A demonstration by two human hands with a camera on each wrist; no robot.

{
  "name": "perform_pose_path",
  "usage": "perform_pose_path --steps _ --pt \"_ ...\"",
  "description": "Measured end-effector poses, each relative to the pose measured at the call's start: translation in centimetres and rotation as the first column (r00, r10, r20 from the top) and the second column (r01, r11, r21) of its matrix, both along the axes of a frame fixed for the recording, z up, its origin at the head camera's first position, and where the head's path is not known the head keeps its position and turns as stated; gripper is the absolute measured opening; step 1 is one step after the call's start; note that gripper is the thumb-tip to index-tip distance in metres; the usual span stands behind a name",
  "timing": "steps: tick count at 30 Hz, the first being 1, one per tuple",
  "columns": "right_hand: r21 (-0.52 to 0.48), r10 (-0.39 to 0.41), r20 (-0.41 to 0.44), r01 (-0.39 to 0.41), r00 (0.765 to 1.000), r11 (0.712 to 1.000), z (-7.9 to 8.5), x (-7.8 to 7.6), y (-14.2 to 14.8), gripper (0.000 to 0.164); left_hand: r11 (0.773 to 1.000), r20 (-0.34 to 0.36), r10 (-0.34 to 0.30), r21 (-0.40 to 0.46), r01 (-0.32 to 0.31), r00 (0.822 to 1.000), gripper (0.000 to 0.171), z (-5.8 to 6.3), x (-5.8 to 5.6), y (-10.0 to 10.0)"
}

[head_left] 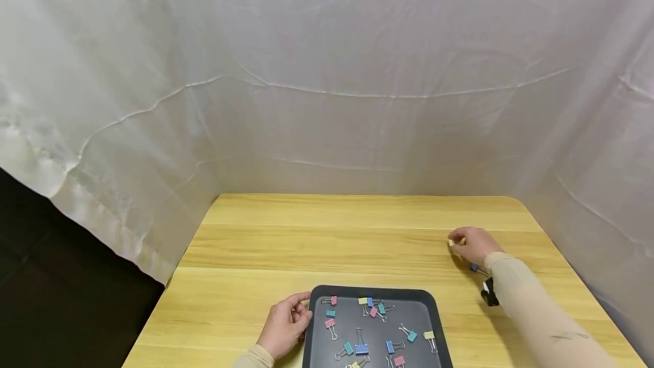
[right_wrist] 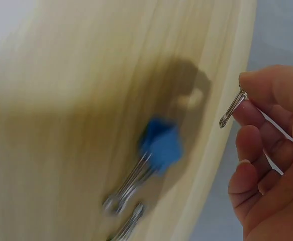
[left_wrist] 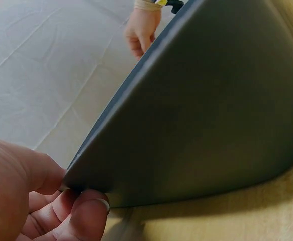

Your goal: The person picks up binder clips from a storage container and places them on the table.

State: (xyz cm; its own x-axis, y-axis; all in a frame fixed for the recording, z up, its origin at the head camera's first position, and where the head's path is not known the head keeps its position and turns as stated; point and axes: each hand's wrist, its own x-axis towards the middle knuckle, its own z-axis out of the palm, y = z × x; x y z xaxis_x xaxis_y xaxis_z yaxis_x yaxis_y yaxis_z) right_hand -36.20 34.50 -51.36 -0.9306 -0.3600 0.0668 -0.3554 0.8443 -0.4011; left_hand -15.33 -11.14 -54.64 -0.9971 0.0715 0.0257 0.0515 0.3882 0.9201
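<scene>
While in right hand [head_left: 473,245], clip handles [right_wrist: 231,110] aslant, outward

1. The tray [head_left: 398,292] lies on the table [head_left: 317,243], in the part nearest you.
2. Binder clips [head_left: 361,350] lie spread inside the tray.
3. Your left hand [head_left: 285,323] is at the tray's left side, gripping it near the far left corner.
4. Your right hand [head_left: 475,245] is beyond the tray and to its right, with a held clip [head_left: 451,242] at its fingertips.
5. A loose clip [head_left: 475,267] lies on the table, nearer you than your right hand.
6. Hanging cloth [head_left: 327,129] stands behind the table and along both sides.
</scene>
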Motion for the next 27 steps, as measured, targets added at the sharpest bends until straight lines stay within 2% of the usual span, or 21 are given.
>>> perform_pose_path --steps 5,11,23,27 --pt "0.005 -0.025 0.04 0.025 0.999 1.0 -0.4 0.2 2.4 0.026 1.0 0.005 -0.003 0.01 0.003 1.0 0.037 0.1 0.0 0.0" --pt "0.028 -0.027 0.046 0.026 0.999 0.999 -1.0 0.1 4.1 0.022 1.0 -0.002 -0.005 0.003 0.005 1.0 0.037 0.2 0.0 0.1" --pt "0.016 -0.05 0.086 0.049 0.995 0.999 -0.9 0.5 4.4 0.024 1.0 -0.01 -0.002 -0.018 0.001 1.0 0.036 0.1 -0.2 0.0" --pt "0.001 -0.072 0.063 0.072 0.995 0.997 -0.4 0.6 4.4 0.026 1.0 -0.017 0.001 -0.023 -0.001 1.0 0.036 0.0 -0.2 0.1"
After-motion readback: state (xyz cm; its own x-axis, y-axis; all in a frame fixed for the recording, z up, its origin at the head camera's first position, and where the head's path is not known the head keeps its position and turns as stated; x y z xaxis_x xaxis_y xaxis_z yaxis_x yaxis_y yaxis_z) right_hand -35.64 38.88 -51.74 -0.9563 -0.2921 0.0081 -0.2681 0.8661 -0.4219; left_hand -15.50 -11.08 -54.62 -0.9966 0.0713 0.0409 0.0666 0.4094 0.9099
